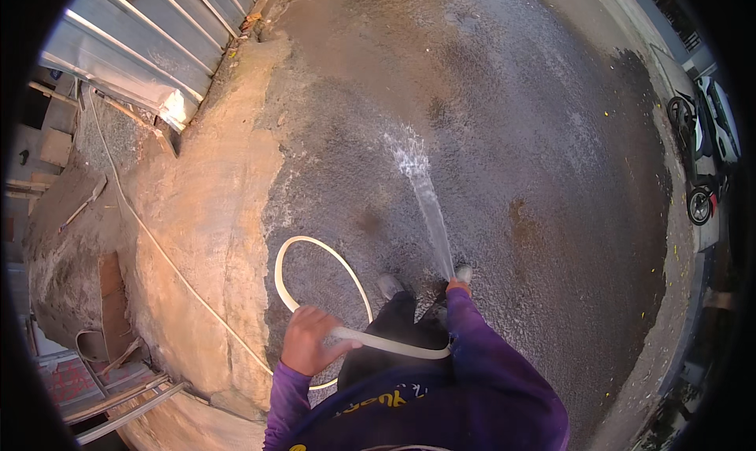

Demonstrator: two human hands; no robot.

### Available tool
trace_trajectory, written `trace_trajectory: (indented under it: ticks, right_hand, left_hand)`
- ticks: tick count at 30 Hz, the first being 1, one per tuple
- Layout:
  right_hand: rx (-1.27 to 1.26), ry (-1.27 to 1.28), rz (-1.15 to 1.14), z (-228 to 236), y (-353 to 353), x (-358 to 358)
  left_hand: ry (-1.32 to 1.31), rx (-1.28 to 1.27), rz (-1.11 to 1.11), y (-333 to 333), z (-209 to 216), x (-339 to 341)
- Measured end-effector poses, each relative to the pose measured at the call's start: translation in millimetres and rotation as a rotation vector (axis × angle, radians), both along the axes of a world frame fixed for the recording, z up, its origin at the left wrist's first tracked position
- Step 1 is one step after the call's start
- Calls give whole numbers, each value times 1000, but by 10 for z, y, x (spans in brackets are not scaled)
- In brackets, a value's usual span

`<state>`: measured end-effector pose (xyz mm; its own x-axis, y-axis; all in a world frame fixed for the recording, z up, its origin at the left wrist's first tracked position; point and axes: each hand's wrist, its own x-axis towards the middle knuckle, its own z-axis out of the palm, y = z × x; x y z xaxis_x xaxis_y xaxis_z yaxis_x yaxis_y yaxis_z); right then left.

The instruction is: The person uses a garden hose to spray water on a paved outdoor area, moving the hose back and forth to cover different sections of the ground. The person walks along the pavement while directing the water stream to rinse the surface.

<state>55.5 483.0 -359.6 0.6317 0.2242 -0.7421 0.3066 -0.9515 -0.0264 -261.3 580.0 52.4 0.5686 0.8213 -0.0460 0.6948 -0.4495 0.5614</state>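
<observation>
A pale cream hose (398,347) runs across the front of my body, and my left hand (310,341) is closed around it. Beyond that hand the hose makes a large loop over the wet pavement. My right hand (458,286) is stretched forward at the end of the purple sleeve, closed about the hose's outlet; the outlet itself is mostly hidden. From it a jet of water (429,207) shoots ahead and splashes white on the dark wet road (535,167). My shoes show just beyond my dark trousers.
The hose continues left over a sandy strip (205,215) toward a dirt mound (63,222) with a shovel (85,204). A corrugated metal fence (157,33) stands at the upper left. Wooden planks (118,400) lie lower left. A motorbike (699,152) is parked at the far right.
</observation>
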Motion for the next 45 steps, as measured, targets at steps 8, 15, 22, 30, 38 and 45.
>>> trace_trajectory:
  ticks: [8,15,22,30,38,45]
  right_hand:
    - [33,3,-85,-234,-313,320]
    - [31,-31,-193,324,-316,824]
    - [3,-41,-99,446,-495,1471]
    - [80,61,-91,593,-124,1914]
    - [128,52,-9,399,261,2283]
    - [168,58,-29,537,460,2231]
  left_hand:
    - [-21,-71,-135,66,30,476]
    - [-18,-78,-200,-24,85,1008]
    - [14,-97,-213,-118,105,1534]
    - [30,-42,-204,-177,123,2086]
    - [5,-24,-147,-134,210,2452]
    - [-8,-54,-109,-13,210,2435]
